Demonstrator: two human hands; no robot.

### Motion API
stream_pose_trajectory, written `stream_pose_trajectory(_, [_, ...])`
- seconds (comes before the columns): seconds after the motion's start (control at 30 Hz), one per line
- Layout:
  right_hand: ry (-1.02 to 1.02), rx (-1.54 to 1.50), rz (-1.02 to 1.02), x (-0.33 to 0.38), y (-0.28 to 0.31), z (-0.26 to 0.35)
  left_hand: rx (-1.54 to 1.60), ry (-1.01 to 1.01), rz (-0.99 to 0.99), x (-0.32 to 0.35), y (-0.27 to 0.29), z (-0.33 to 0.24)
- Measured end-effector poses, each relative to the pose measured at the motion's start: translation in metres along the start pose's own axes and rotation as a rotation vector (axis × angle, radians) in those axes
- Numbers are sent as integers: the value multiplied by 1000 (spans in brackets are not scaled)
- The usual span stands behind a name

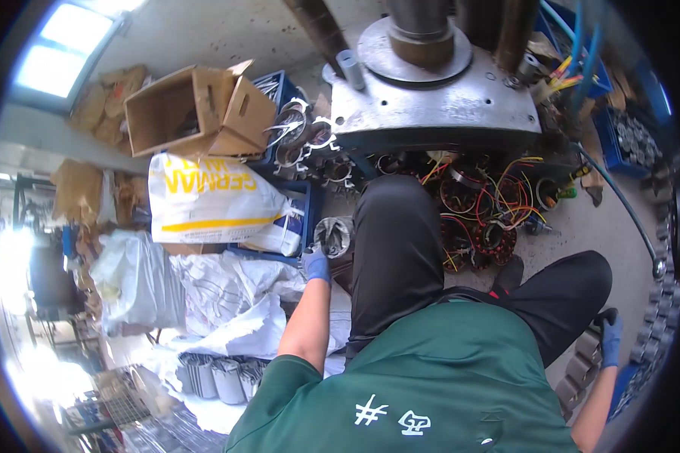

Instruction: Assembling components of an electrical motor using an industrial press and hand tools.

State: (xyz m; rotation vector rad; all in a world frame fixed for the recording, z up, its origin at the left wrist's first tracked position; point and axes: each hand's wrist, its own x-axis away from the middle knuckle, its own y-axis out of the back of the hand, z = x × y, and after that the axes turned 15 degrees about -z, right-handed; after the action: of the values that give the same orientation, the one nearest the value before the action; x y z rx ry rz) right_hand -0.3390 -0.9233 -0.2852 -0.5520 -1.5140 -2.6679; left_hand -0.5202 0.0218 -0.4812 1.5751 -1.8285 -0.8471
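My left hand (pixel 315 264), in a blue glove, is at the near left rim of a hollow grey metal motor housing (pixel 334 236), beside my left knee. Its fingers appear closed on the housing's edge. My right hand (pixel 611 340), gloved in blue with dark fingertips, hangs low on the right. Next to it stand several grey metal housings (pixel 579 368). The fingers of that hand are too small and shaded to read. Between my legs and the press lie several dark red wound stators (pixel 493 236) with yellow and red wires.
A press with a steel bed plate (pixel 438 106) stands ahead. To the left are an open cardboard box (pixel 166 113), a white and yellow bag (pixel 204 204), a blue crate (pixel 310 211) and white sheeting (pixel 227 294). More grey housings (pixel 227 380) stand lower left. A blue bin (pixel 619 158) of metal parts is at right.
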Motion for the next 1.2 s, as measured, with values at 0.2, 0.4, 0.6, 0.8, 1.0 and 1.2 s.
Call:
stream_pose_trajectory(0.2, [763,98,-423,69,36,286,106,423,-514,9,-57,10])
stream_pose_trajectory(0.4, [1309,54,-42,105,15,465,362,637,-294,-24,-82,31])
stream_pose_trajectory(0.6, [1508,-190,251,106,-55,601,-458,-74,169,30,-21,-8])
stream_pose_trajectory(0.8, [1840,-208,429,138,-185,733,-11,-32,137,9,-6,123])
stream_pose_trajectory(1.0, [1125,-354,897,138,-283,777,737,569,-59,6,71,32])
stream_pose_trajectory(1.2, [705,-764,987,76,-285,762,1195,143,380,15,222,-234])
